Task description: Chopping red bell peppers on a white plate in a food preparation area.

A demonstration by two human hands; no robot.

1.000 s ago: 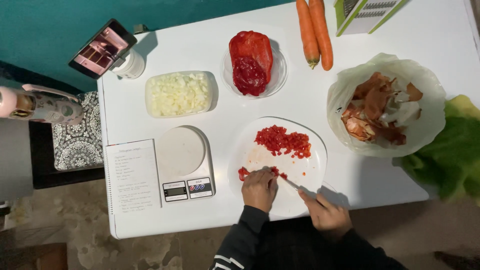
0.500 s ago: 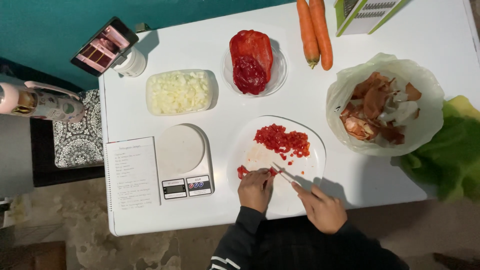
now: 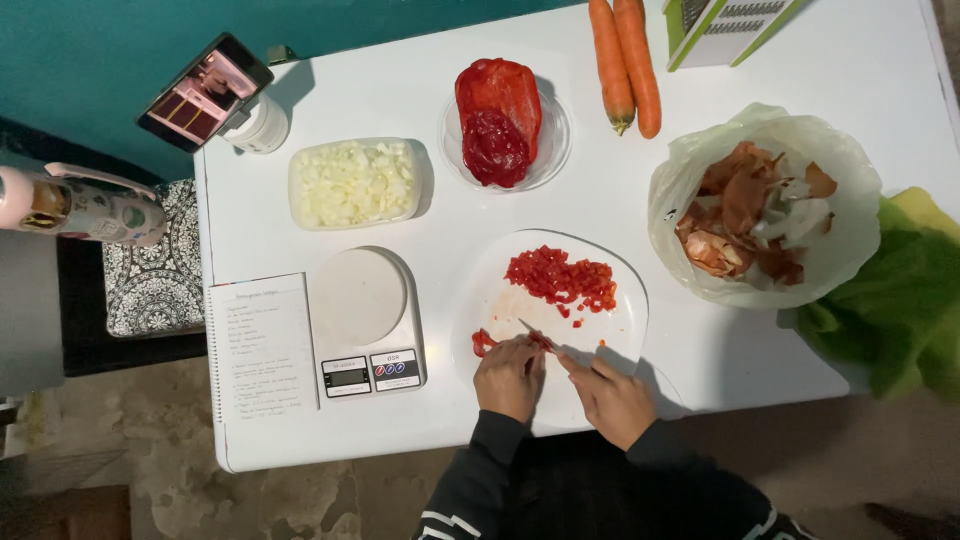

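Observation:
On the white cutting board (image 3: 625, 325) lies a heap of diced red pepper (image 3: 558, 277). My left hand (image 3: 508, 376) presses a strip of red pepper (image 3: 484, 342) down at the board's near-left edge. My right hand (image 3: 610, 398) grips a knife (image 3: 538, 336), its blade angled up-left and touching the strip beside my left fingers. Both hands sit at the table's near edge.
A clear bowl of red pepper halves (image 3: 498, 118), a tub of chopped onion (image 3: 354, 182), two carrots (image 3: 624, 62), a grater (image 3: 728, 22), a bag of onion skins (image 3: 764, 205), a kitchen scale (image 3: 362, 320), a notebook (image 3: 262, 345), a propped phone (image 3: 206, 92).
The knife has swung from the board's right side leftward until its blade reaches the pepper strip under my left hand. My right hand has drawn closer to my left.

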